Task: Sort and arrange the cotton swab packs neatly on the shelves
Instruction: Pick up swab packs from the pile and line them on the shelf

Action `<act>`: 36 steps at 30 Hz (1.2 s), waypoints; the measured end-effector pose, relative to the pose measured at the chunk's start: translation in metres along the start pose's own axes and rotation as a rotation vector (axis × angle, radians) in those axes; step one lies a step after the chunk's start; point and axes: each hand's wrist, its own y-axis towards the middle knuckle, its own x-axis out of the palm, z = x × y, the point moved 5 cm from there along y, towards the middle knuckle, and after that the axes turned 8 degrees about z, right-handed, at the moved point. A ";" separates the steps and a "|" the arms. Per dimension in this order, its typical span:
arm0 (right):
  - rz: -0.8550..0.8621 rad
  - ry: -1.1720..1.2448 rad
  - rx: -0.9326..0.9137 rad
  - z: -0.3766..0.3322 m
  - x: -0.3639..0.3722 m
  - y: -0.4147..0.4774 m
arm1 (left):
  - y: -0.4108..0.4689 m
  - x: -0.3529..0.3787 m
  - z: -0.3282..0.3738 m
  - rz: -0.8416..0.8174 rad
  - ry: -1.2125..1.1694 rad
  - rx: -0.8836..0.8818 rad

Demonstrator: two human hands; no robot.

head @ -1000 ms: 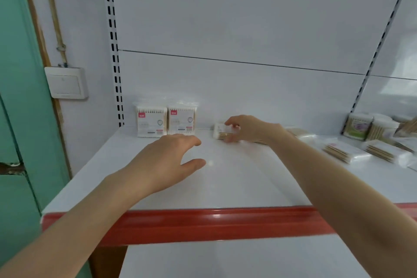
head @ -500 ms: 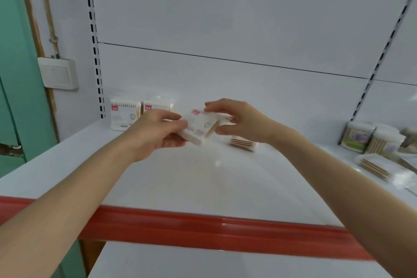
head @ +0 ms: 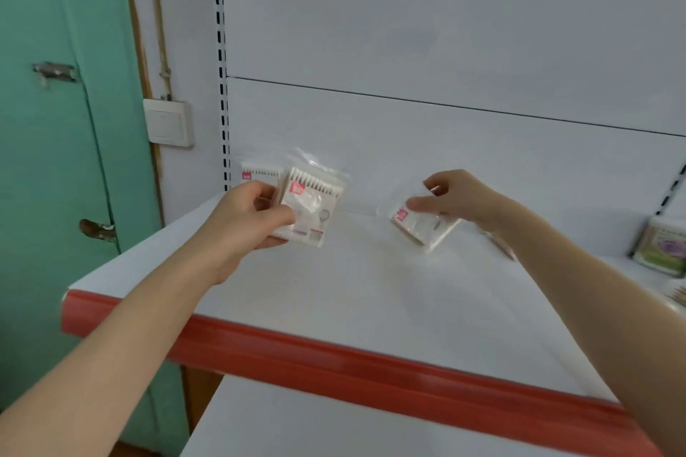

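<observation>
My left hand [head: 247, 214] grips a clear cotton swab pack [head: 311, 207] with a pink label, held tilted just above the white shelf [head: 371, 300] near its back left. Behind it, another pack [head: 256, 173] stands upright against the back panel, mostly hidden by the held one. My right hand [head: 454, 197] pinches a second cotton swab pack [head: 423, 224] by its top edge; that pack lies tilted with its lower edge on or just above the shelf. A further pack [head: 499, 243] lies behind my right forearm, blurred.
The shelf has a red front strip [head: 334, 360]. A round swab tub [head: 662, 249] stands at the right edge, more swabs [head: 679, 293] below it. A green door [head: 55, 159] and a wall switch [head: 169, 122] are to the left. A lower shelf [head: 297, 427] shows beneath.
The pack both hands held together is now in my left hand alone, moved left toward the back. My right hand moved right and took hold of a second pack. The view has swung right.
</observation>
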 end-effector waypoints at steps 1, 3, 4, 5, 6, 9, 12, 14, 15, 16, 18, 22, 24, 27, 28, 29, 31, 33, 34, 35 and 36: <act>-0.002 0.143 0.013 -0.009 0.003 -0.003 | 0.001 -0.010 0.000 0.026 -0.024 0.004; -0.031 0.340 0.056 -0.026 0.013 -0.008 | 0.005 -0.034 -0.001 0.079 -0.075 -0.001; -0.045 0.389 0.077 -0.034 0.021 -0.011 | 0.007 -0.047 -0.002 0.099 -0.097 -0.009; -0.054 0.418 0.093 -0.042 0.029 -0.012 | 0.010 -0.059 -0.004 0.113 -0.118 -0.016; -0.057 0.440 0.104 -0.050 0.038 -0.014 | 0.014 -0.071 -0.006 0.121 -0.134 -0.022; -0.046 0.482 0.125 -0.071 0.065 -0.015 | 0.027 -0.099 -0.013 0.117 -0.141 -0.038; 0.009 0.465 0.137 -0.085 0.088 -0.014 | 0.040 -0.120 -0.021 0.091 -0.148 -0.052; 0.038 0.444 0.133 -0.091 0.101 -0.012 | 0.049 -0.132 -0.026 0.063 -0.154 -0.062; 0.047 0.444 0.129 -0.094 0.107 -0.011 | 0.052 -0.137 -0.028 0.047 -0.153 -0.066; 0.056 0.442 0.125 -0.096 0.112 -0.011 | 0.055 -0.142 -0.030 0.033 -0.153 -0.069; 0.083 0.405 0.107 -0.101 0.124 -0.009 | 0.061 -0.151 -0.035 0.008 -0.162 -0.075; 0.129 0.369 0.071 -0.120 0.148 -0.001 | 0.069 -0.160 -0.044 -0.046 -0.178 -0.092; 0.176 0.266 0.053 -0.127 0.160 0.008 | 0.073 -0.161 -0.048 -0.070 -0.186 -0.106; 0.286 -0.016 -0.001 -0.134 0.169 0.020 | 0.076 -0.161 -0.056 -0.107 -0.190 -0.130; 0.307 -0.092 -0.009 -0.135 0.170 0.022 | 0.077 -0.161 -0.058 -0.118 -0.187 -0.135; 0.319 -0.172 -0.014 -0.137 0.170 0.023 | 0.077 -0.160 -0.059 -0.127 -0.185 -0.138; 0.334 -0.307 -0.015 -0.140 0.170 0.021 | 0.077 -0.159 -0.061 -0.137 -0.193 -0.145; 0.343 -0.360 -0.018 -0.139 0.169 0.020 | 0.077 -0.156 -0.061 -0.154 -0.201 -0.153; 0.344 -0.379 -0.016 -0.139 0.169 0.020 | 0.077 -0.155 -0.060 -0.164 -0.201 -0.154; 0.339 -0.402 -0.011 -0.138 0.169 0.020 | 0.077 -0.153 -0.059 -0.176 -0.205 -0.155; 0.334 -0.426 -0.004 -0.139 0.167 0.019 | 0.076 -0.151 -0.057 -0.189 -0.208 -0.152</act>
